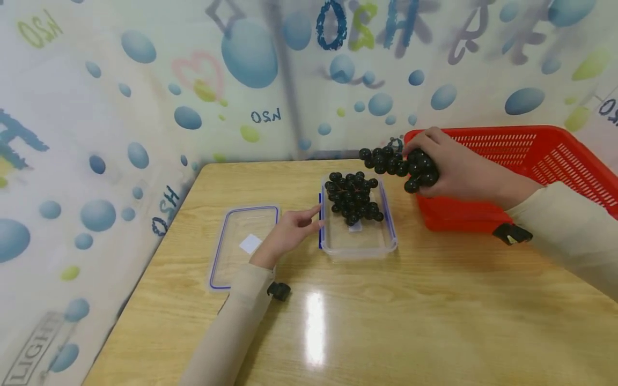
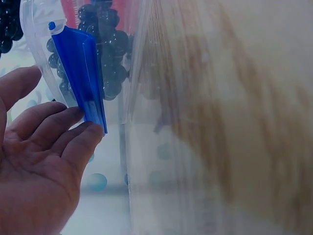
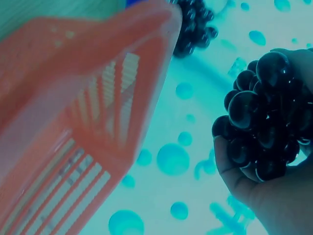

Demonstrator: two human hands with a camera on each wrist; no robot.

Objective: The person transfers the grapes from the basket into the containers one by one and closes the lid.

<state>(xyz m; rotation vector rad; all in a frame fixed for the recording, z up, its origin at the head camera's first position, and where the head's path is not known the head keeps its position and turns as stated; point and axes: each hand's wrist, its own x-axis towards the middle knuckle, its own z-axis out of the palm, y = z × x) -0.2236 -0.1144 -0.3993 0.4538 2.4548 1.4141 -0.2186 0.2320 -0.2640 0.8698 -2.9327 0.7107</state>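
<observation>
My right hand [image 1: 446, 161] grips a bunch of black grapes [image 1: 386, 160] in the air, between the clear container and the red basket. Seen from the right wrist, fingers and thumb curl round the round dark grapes [image 3: 264, 117]. A second bunch of black grapes [image 1: 351, 195] lies in the clear plastic container [image 1: 359, 250], toward its far end. At the container's left side is my left hand [image 1: 292, 230], its fingers extended. In the left wrist view those fingertips touch the blue side latch [image 2: 80, 68], which hangs outward.
A clear lid [image 1: 229, 249] with a blue seal lies on the wooden table [image 1: 362, 321], left of the container. The red slotted basket [image 1: 463, 217] stands at the right. A patterned wall covering [image 1: 309, 96] rises behind the table.
</observation>
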